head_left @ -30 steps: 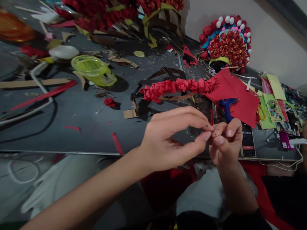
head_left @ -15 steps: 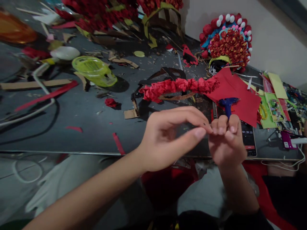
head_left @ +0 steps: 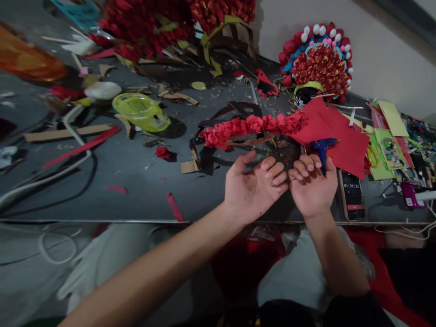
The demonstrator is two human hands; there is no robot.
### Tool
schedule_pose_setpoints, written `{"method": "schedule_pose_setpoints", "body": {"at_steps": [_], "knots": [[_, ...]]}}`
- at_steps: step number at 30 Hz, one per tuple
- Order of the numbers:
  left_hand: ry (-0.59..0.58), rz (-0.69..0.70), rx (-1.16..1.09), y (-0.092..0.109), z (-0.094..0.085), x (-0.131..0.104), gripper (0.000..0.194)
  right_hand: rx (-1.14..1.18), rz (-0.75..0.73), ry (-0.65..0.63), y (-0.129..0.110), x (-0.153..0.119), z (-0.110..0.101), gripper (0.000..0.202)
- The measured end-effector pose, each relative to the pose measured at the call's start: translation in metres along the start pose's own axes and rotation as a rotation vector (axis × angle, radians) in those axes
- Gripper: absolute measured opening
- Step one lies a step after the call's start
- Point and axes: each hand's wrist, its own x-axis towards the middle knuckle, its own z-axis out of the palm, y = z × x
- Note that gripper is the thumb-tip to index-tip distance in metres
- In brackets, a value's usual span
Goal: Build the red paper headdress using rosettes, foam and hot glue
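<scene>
My left hand [head_left: 254, 188] is palm up over the table's front edge, its fingers loosely curled and holding nothing. Close beside it, my right hand [head_left: 311, 186] also faces up with bent fingers, nothing in it. The fingertips of the two hands nearly meet. Just beyond them lies a band covered with crumpled red paper [head_left: 252, 127], with dark strips behind it. A blue glue gun [head_left: 322, 145] rests on red sheets [head_left: 347, 136] behind my right hand. To the right of that hand is a phone [head_left: 350, 195] showing a timer.
A decorated red headpiece [head_left: 320, 63] stands against the wall. Yellow-green plastic cup [head_left: 139, 111], small red paper flower [head_left: 163, 152], cardboard strips and a white lamp arm [head_left: 76, 131] lie at left. More red pieces [head_left: 146, 27] stand behind. A purple device [head_left: 410, 195] is at right.
My hands have drawn apart from their fingertip contact. My left hand has turned palm up and its fingers have come off my right hand's fingertips. The view has shifted slightly.
</scene>
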Motion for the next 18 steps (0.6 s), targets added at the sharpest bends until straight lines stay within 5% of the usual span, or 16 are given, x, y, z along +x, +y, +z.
{"method": "schedule_pose_setpoints", "body": {"at_steps": [4, 8, 18], "knots": [[0.062, 0.017, 0.08, -0.002, -0.011, 0.008, 0.048, -0.147, -0.055, 0.103, 0.0, 0.008, -0.006, 0.04], [-0.005, 0.074, 0.282, -0.004, -0.019, 0.011, 0.059, -0.259, -0.084, 0.082, 0.001, 0.013, -0.011, 0.05], [-0.036, 0.074, 0.37, -0.003, -0.018, 0.009, 0.067, -0.221, -0.086, 0.052, -0.003, 0.012, -0.021, 0.046]]}}
